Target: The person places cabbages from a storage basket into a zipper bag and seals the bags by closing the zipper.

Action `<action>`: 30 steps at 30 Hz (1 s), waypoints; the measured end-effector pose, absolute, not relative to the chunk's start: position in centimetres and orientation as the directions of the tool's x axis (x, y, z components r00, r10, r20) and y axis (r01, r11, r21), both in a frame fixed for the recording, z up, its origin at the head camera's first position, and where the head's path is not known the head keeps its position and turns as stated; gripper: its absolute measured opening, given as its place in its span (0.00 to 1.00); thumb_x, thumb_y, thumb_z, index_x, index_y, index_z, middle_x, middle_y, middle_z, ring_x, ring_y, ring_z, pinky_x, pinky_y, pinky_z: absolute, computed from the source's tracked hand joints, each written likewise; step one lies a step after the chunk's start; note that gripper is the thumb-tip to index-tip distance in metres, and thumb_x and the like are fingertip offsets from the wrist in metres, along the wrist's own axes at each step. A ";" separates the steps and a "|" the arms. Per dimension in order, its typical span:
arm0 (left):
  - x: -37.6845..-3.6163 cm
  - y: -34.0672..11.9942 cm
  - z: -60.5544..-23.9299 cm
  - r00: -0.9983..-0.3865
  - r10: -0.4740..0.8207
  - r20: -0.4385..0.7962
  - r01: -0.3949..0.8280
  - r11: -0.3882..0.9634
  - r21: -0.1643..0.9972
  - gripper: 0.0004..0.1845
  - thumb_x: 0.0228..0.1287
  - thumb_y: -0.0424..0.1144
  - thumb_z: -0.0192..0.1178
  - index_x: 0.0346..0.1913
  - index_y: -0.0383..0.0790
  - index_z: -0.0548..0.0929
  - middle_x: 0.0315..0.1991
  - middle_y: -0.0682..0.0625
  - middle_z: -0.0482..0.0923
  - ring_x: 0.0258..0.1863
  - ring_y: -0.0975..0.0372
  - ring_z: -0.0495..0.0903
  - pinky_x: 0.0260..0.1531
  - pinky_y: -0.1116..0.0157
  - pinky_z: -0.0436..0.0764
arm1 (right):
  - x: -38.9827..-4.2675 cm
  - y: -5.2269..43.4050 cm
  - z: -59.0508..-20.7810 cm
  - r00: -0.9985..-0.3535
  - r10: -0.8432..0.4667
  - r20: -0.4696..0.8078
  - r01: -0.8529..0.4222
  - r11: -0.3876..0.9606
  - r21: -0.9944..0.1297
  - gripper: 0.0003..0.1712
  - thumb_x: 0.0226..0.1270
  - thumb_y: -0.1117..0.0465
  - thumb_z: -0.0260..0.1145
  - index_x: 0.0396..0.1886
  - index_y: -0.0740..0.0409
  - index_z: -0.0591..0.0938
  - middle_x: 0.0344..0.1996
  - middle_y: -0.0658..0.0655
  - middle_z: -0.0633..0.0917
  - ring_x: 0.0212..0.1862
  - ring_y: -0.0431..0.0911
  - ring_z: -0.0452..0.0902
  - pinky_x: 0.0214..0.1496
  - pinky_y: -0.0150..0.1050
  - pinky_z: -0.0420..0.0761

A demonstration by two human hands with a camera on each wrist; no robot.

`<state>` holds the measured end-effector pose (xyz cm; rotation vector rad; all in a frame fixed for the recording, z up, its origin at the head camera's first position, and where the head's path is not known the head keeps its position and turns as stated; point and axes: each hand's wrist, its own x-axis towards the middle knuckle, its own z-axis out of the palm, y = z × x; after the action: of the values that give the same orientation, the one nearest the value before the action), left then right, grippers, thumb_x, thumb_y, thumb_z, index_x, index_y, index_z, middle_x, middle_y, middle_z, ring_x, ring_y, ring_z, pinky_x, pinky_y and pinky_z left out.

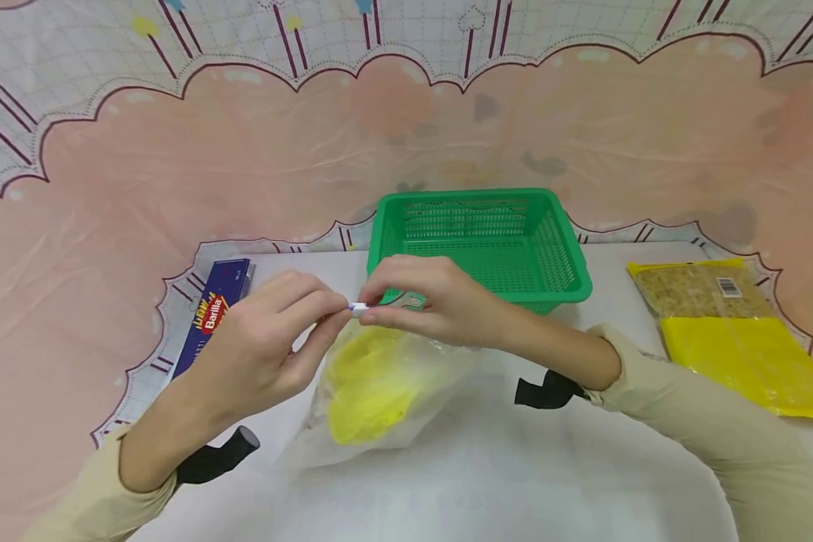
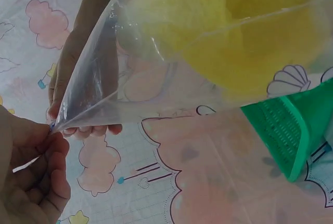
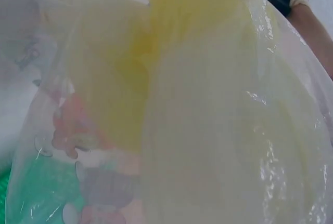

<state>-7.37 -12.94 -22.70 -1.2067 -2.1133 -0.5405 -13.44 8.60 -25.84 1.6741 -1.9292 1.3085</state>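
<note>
1. Head view: the left hand point(image 1: 260, 339) and the right hand point(image 1: 433, 297) meet above the middle of the counter point(image 1: 488, 467). Each pinches the top of a clear bag point(image 1: 379, 384) between thumb and fingers, so both grips are clamped on the bag; a small white bit point(image 1: 359, 307) shows between the fingertips. The bag hangs below the hands with its bottom resting on the counter, and yellow stuff point(image 1: 369, 388) sits inside. A green basket point(image 1: 481, 241) stands at the far edge, just behind the right hand. A blue box point(image 1: 214, 310) lies near the far left corner. A yellow packet point(image 1: 735, 331) lies by the right edge, well apart from the bag.

2. Left wrist view: the left hand point(image 2: 31, 177) pinches one corner of the bag point(image 2: 156, 68), fingers curled round the film. The right hand point(image 2: 73, 89) grips the bag's edge just beyond. The yellow stuff point(image 2: 250, 31) fills the upper part of the bag. A corner of the basket point(image 2: 291, 130) shows at the right.

3. Right wrist view: the bag point(image 3: 208, 109) fills the frame, its yellow stuff point(image 3: 119, 78) blurred. The right hand's grip cannot be seen here. Green of the basket point(image 3: 31, 198) shows through the film at the lower left.
</note>
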 end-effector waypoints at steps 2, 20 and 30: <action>-7.4 -12.8 -22.6 -0.353 0.627 0.694 0.876 0.481 0.011 0.17 0.75 0.40 0.47 0.32 0.38 0.83 0.28 0.52 0.78 0.31 0.63 0.74 0.32 0.71 0.76 | -13.3 8.5 -25.8 -0.256 -0.636 0.728 -0.908 -0.100 -0.407 0.06 0.57 0.69 0.71 0.33 0.59 0.83 0.30 0.51 0.83 0.36 0.39 0.77 0.40 0.30 0.80; -7.0 -12.3 -23.9 -0.292 0.616 0.732 0.912 0.410 0.019 0.15 0.74 0.37 0.48 0.33 0.36 0.82 0.29 0.50 0.77 0.29 0.62 0.70 0.30 0.73 0.72 | -13.3 9.0 -26.5 -0.130 -0.683 0.719 -0.961 -0.093 -0.262 0.03 0.66 0.65 0.64 0.31 0.57 0.80 0.31 0.50 0.81 0.37 0.39 0.74 0.42 0.27 0.76; -7.5 -13.5 -23.3 -0.377 0.762 0.527 0.903 0.428 0.027 0.18 0.78 0.45 0.41 0.40 0.39 0.79 0.32 0.56 0.74 0.33 0.66 0.70 0.32 0.77 0.72 | -13.6 9.2 -27.7 -0.135 -0.747 0.651 -0.924 -0.142 -0.355 0.05 0.72 0.63 0.59 0.35 0.59 0.74 0.29 0.52 0.75 0.35 0.38 0.72 0.41 0.22 0.78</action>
<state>-7.45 -13.49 -23.27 -1.4096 -2.2471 -0.4343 -13.56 9.21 -27.67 1.8993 -1.8913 1.1430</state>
